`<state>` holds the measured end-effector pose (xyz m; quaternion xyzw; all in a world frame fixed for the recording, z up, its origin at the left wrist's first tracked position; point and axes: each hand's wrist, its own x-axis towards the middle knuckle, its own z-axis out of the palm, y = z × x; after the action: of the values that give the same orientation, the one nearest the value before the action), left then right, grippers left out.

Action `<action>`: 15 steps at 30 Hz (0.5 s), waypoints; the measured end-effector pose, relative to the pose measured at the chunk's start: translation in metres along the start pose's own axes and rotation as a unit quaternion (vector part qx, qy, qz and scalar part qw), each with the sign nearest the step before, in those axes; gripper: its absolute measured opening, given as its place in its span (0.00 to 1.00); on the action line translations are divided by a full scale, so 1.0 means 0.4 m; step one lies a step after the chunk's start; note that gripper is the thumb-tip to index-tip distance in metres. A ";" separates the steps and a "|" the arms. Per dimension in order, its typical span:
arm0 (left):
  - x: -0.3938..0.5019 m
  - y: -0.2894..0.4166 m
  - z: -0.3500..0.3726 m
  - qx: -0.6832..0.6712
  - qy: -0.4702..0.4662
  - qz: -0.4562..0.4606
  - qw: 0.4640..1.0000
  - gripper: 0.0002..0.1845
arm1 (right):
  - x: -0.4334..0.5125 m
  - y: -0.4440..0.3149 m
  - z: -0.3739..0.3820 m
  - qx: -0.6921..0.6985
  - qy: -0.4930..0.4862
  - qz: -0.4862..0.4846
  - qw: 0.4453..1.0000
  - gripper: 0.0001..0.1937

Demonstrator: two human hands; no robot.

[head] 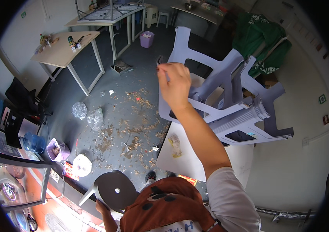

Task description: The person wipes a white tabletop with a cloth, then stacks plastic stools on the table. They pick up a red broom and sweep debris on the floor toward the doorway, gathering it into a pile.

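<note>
My right hand (175, 84) is raised in front of me, fingers closed around a leg of an upturned lilac plastic stool (205, 56). The tip of that leg shows just beyond my fingers. This stool and another lilac stool (240, 121), lying tilted beside it, rest on a white-topped table (179, 168). Low on the left, my left hand (102, 207) grips the edge of a stool with a round dark brown seat (115, 188) and a pale leg. Part of that hand is hidden behind the seat. A crumpled clear-and-yellow wrapper (176, 146) lies on the white tabletop.
Wood-coloured scraps (129, 130) litter the grey floor, with clear plastic bags (95, 119) to their left. A lilac bin (57, 150) and a blue water bottle (34, 142) stand near the glass door (19, 182). Farther off are a wooden table (66, 47) and a long-handled dustpan (121, 66).
</note>
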<state>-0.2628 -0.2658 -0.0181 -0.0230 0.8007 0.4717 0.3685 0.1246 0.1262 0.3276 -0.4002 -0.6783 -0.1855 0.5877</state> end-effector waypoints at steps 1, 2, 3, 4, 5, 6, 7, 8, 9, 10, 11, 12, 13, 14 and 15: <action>0.002 0.002 0.000 0.004 -0.001 0.002 1.000 0.27 | -0.012 -0.017 0.002 -0.007 -0.029 -0.005 1.000 0.04; 0.004 0.004 0.000 0.003 -0.006 0.005 1.000 0.27 | -0.030 -0.037 0.003 -0.001 -0.015 0.000 1.000 0.04; 0.006 0.006 0.000 0.014 -0.007 0.009 1.000 0.27 | -0.055 -0.055 0.000 0.000 -0.023 0.030 0.999 0.04; 0.007 0.007 -0.001 0.019 -0.009 0.011 1.000 0.27 | -0.083 -0.070 -0.003 0.028 -0.059 -0.001 0.998 0.04; 0.008 0.008 -0.002 0.022 -0.007 0.015 1.000 0.27 | -0.115 -0.085 -0.006 0.058 -0.093 -0.014 0.994 0.04; 0.007 0.009 -0.003 0.023 -0.010 0.016 1.000 0.27 | -0.143 -0.089 -0.012 0.090 -0.126 -0.035 0.987 0.04; 0.006 0.010 -0.004 0.024 -0.009 0.020 0.999 0.27 | -0.168 -0.084 -0.019 0.089 -0.142 -0.014 0.986 0.04; 0.004 0.012 -0.004 0.018 -0.012 0.026 0.999 0.27 | -0.190 -0.073 -0.028 0.091 -0.159 -0.002 0.983 0.04; 0.002 0.013 -0.005 0.023 -0.010 0.029 0.999 0.27 | -0.208 -0.058 -0.035 0.099 -0.171 -0.007 0.980 0.05; 0.000 0.015 -0.004 0.025 -0.013 0.034 0.999 0.27 | -0.225 -0.048 -0.042 0.078 -0.169 0.032 0.982 0.05; -0.001 0.018 -0.003 0.022 -0.027 0.040 0.999 0.27 | -0.242 -0.043 -0.042 0.082 -0.214 0.037 0.973 0.05; -0.002 0.021 0.000 0.029 -0.024 0.032 0.999 0.27 | -0.259 -0.043 -0.040 0.085 -0.244 0.045 0.965 0.05; -0.003 0.025 0.004 0.031 -0.033 0.028 0.999 0.27 | -0.276 -0.048 -0.040 0.075 -0.262 0.080 0.959 0.06; -0.003 0.029 0.008 0.030 -0.036 0.026 0.999 0.27 | -0.294 -0.062 -0.032 0.087 -0.315 0.074 0.942 0.08; -0.002 0.033 0.012 0.039 -0.039 0.025 0.998 0.28 | -0.311 -0.070 -0.037 0.101 -0.348 0.064 0.930 0.09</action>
<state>-0.2645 -0.2551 -0.0092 0.0293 0.8038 0.4498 0.3882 0.1118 0.0580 0.2198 -0.4205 -0.8283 0.0727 0.3631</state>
